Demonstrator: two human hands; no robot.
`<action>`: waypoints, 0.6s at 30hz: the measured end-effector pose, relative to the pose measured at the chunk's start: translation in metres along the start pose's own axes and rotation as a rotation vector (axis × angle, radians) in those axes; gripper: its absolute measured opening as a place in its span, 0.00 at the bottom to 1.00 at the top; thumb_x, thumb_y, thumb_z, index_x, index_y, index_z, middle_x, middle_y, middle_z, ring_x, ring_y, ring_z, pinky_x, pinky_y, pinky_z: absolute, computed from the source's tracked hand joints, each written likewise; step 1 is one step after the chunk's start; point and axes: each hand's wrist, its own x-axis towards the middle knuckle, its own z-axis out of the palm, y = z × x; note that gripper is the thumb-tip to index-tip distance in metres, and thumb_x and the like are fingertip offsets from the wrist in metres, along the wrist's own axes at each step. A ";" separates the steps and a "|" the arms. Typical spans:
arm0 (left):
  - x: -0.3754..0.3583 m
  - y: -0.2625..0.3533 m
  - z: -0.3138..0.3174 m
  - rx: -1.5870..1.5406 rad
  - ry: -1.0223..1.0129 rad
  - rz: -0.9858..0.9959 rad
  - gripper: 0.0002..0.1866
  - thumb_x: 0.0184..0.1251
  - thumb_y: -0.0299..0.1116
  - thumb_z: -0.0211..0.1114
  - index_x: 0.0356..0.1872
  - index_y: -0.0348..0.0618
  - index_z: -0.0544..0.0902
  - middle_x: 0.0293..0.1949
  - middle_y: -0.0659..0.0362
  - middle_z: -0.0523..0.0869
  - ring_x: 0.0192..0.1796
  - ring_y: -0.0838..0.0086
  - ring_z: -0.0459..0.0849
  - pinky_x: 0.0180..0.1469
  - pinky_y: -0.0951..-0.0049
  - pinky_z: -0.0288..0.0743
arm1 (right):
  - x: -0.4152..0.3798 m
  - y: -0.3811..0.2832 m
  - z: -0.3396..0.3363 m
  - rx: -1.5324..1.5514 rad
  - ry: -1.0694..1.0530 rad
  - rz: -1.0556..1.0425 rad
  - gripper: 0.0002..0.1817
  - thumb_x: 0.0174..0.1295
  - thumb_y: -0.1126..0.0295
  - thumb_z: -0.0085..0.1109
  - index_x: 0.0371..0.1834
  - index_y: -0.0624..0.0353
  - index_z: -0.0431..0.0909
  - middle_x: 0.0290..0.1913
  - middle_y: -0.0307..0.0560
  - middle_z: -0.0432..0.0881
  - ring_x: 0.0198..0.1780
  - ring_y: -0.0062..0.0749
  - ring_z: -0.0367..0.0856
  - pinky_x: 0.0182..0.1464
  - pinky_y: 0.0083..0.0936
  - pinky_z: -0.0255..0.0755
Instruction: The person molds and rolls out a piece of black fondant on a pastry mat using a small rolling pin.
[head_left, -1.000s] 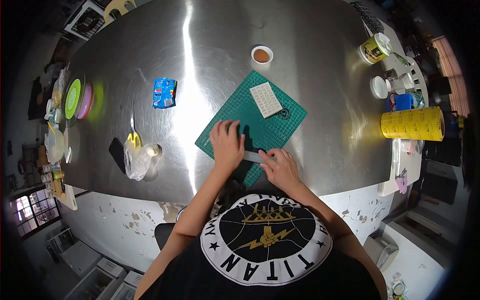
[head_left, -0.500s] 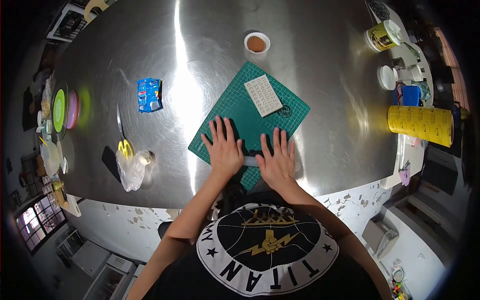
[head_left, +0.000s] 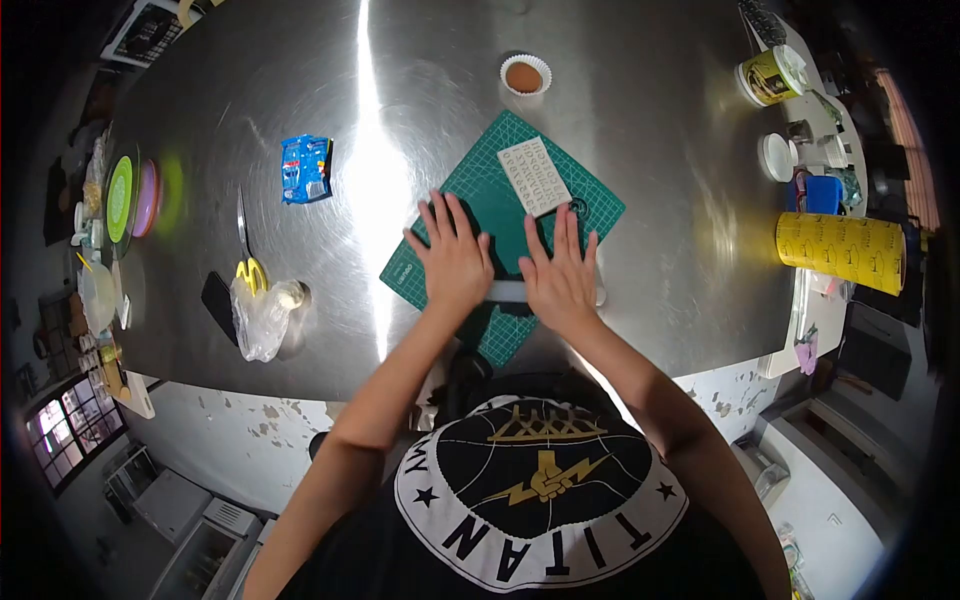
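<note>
A pale grey rolling pin (head_left: 507,291) lies crosswise over the near part of a green cutting mat (head_left: 480,203). Flat on its left part rests my left hand (head_left: 456,262), fingers stretched and spread. My right hand (head_left: 561,280) presses on the right part the same way, its fingertips close to the near end of a letter mould (head_left: 535,177). Both palms hide much of the pin. Something dark (head_left: 517,309) shows at the pin's near side between the hands. A small dark round piece (head_left: 579,208) lies beside the mould.
Beyond the mat stands a paper cup with brown contents (head_left: 524,76). To the left are a blue packet (head_left: 305,169), yellow-handled scissors (head_left: 251,272), a black phone-like slab (head_left: 218,307) and a plastic bag (head_left: 262,325). A yellow roll (head_left: 838,250) and tubs line the right edge.
Both hands have moved forward over the mat, and the rolling pin has rolled forward under them. My right fingertips are now nearer the mould. The whole view has shifted slightly.
</note>
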 end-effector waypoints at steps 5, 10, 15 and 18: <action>-0.022 0.002 -0.004 0.045 -0.005 0.050 0.36 0.63 0.41 0.52 0.66 0.27 0.52 0.69 0.39 0.49 0.71 0.44 0.46 0.62 0.31 0.38 | -0.028 -0.001 0.011 0.006 0.013 -0.003 0.30 0.63 0.57 0.46 0.69 0.48 0.56 0.71 0.66 0.45 0.71 0.54 0.47 0.66 0.58 0.41; 0.015 -0.002 0.000 -0.040 0.044 0.013 0.37 0.63 0.41 0.52 0.65 0.25 0.52 0.69 0.39 0.48 0.71 0.45 0.45 0.62 0.31 0.36 | 0.013 0.005 0.006 0.035 0.064 0.008 0.30 0.63 0.57 0.45 0.70 0.46 0.55 0.71 0.64 0.45 0.71 0.54 0.46 0.65 0.60 0.38; -0.003 0.001 -0.002 0.041 0.030 0.041 0.36 0.65 0.42 0.51 0.66 0.25 0.50 0.69 0.39 0.48 0.72 0.47 0.45 0.64 0.33 0.37 | 0.007 0.003 0.010 0.031 0.045 0.040 0.30 0.63 0.58 0.44 0.70 0.46 0.54 0.71 0.64 0.44 0.72 0.54 0.45 0.66 0.60 0.37; 0.017 0.000 0.001 -0.019 0.026 -0.005 0.36 0.65 0.41 0.50 0.66 0.26 0.49 0.69 0.39 0.47 0.72 0.47 0.44 0.64 0.34 0.36 | 0.021 0.006 0.005 0.035 0.032 0.013 0.30 0.64 0.58 0.44 0.70 0.46 0.54 0.72 0.63 0.43 0.72 0.54 0.44 0.66 0.60 0.36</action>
